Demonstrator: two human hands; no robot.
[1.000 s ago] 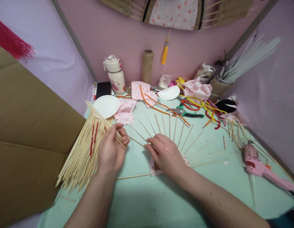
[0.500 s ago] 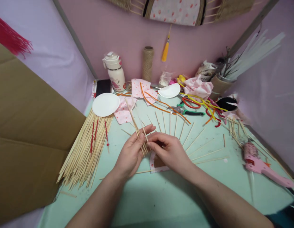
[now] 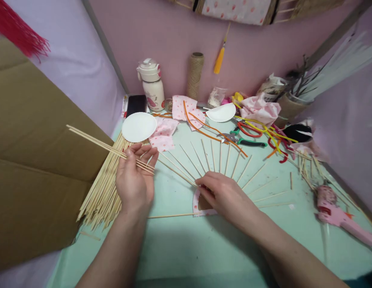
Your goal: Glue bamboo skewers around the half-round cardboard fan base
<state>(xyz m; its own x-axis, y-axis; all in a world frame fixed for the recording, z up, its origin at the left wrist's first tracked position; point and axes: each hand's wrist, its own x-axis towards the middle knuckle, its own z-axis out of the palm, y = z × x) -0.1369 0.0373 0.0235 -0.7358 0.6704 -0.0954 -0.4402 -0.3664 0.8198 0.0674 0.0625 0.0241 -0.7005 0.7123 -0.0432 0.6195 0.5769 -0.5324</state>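
A few thin bamboo sticks [image 3: 95, 141] lie across the palm of my left hand [image 3: 133, 182], pinned under the thumb and pointing up to the left. My right hand [image 3: 223, 196] pinches the lower end of one bamboo stick [image 3: 177, 172] at the edge of a half-round base [image 3: 196, 204]. This base has a pink spotted fabric rim and a brown middle, and my right hand partly covers it. Several sticks [image 3: 220, 158] fan out around it on the pale green table. One more stick [image 3: 170, 216] reaches left from its lower corner.
A thick pile of bamboo sticks [image 3: 103, 192] lies left, with a white disc [image 3: 139, 127] over its top, beside a cardboard sheet [image 3: 32, 168]. Behind are a bottle [image 3: 154, 94], twine spool [image 3: 195, 76] and green-handled pruners [image 3: 248, 142]. A pink glue gun [image 3: 336, 216] rests right.
My hands have moved apart. The left swung left with its sticks, now slanting left instead of upright. The right brought one stick down to the base's edge. The camera view shifted slightly.
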